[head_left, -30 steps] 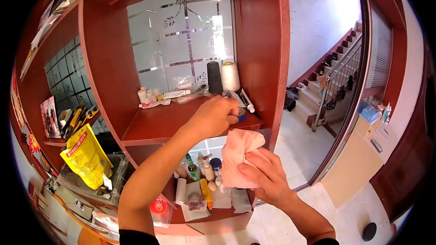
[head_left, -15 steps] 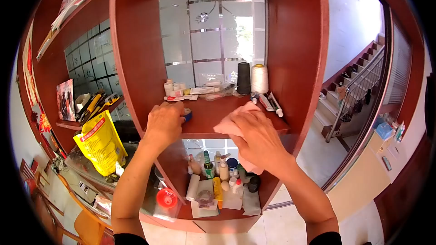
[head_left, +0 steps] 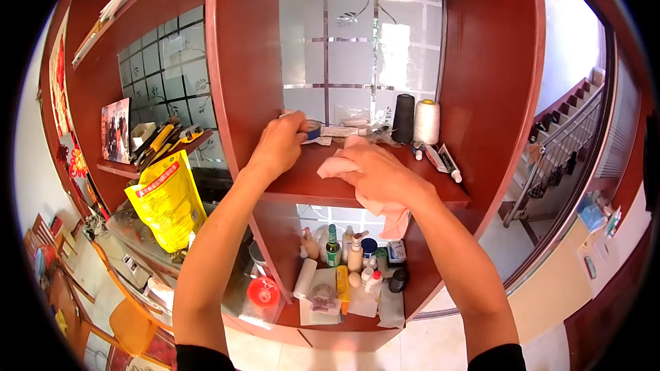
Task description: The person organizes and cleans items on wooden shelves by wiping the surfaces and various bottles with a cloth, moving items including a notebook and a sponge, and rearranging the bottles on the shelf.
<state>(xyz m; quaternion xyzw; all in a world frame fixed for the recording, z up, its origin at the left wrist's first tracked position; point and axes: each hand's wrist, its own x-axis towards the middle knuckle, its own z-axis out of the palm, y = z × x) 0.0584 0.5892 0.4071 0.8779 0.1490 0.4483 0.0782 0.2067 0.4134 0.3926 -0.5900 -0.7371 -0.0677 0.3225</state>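
Note:
My left hand (head_left: 280, 141) is closed on a blue tape roll (head_left: 313, 130) at the left of the red-brown shelf (head_left: 309, 182). In my right hand (head_left: 378, 173) is a crumpled pink cloth (head_left: 393, 216), pressed on the shelf's middle and hanging over its front edge. Behind my hands lie white tubes (head_left: 337, 132) and clear plastic bags. A black thread cone (head_left: 403, 118) and a white thread cone (head_left: 426, 122) stand upright at the back right, with tubes (head_left: 448, 163) lying in front of them.
The lower shelf holds a green bottle (head_left: 333, 247), several other bottles and a yellow tube (head_left: 342, 287). A yellow pouch (head_left: 168, 199) stands at the left, with a red round object (head_left: 264, 292) below. The cabinet's right upright (head_left: 505, 117) borders the compartment.
The view has shifted right. My left hand has moved with the blue tape roll from the shelf's right to its left back. My right hand has brought the cloth up onto the shelf.

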